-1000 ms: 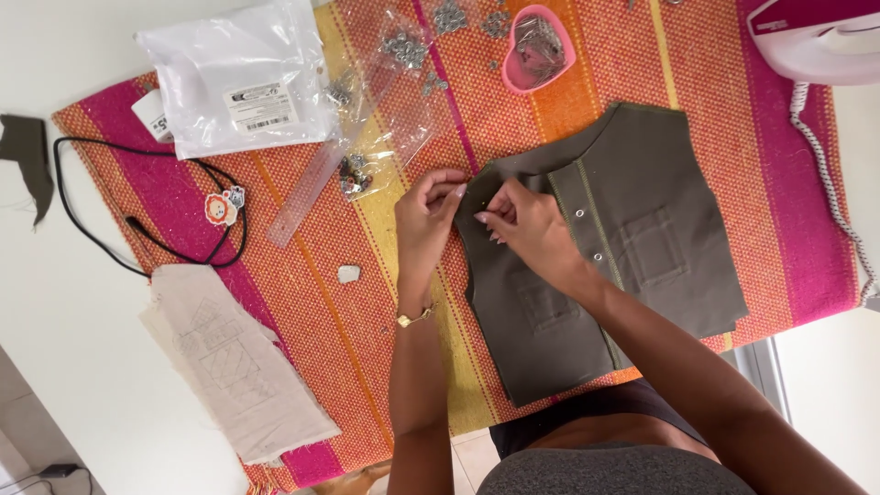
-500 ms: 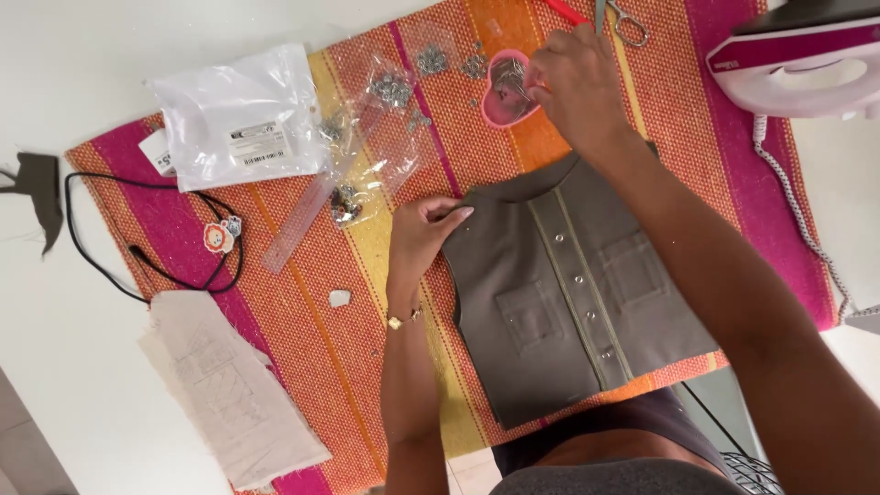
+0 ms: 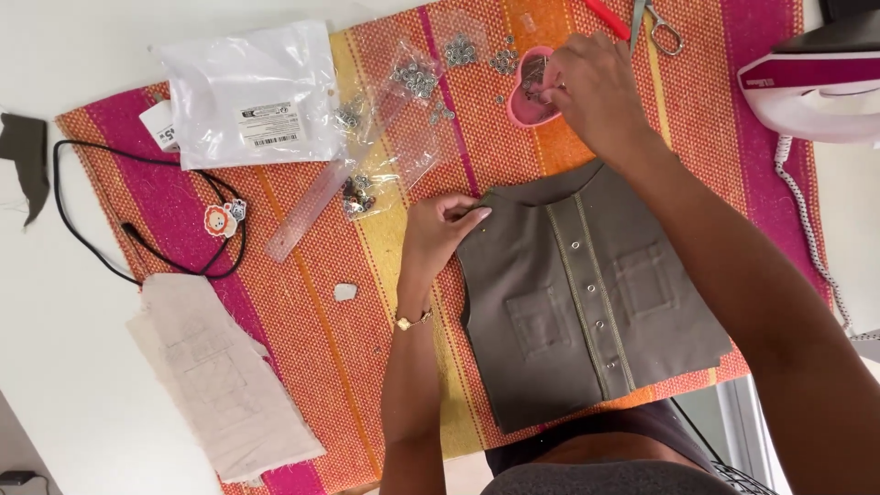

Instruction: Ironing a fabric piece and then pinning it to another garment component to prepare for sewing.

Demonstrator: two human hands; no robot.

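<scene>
While the left hand (image 3: 440, 229) is pinching the small olive-green fabric vest's (image 3: 577, 302) shoulder edge, the right hand (image 3: 587, 87) is reaching, fingers bunched, into the pink heart-shaped dish (image 3: 524, 110).

1 vest (image 3: 587, 302), 1 iron (image 3: 816, 82), 2 hands (image 3: 440, 229).

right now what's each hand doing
Left hand: fingers pinched on the shoulder edge of the olive vest.
Right hand: fingertips in the pink heart-shaped dish; grasp cannot be told.
</scene>
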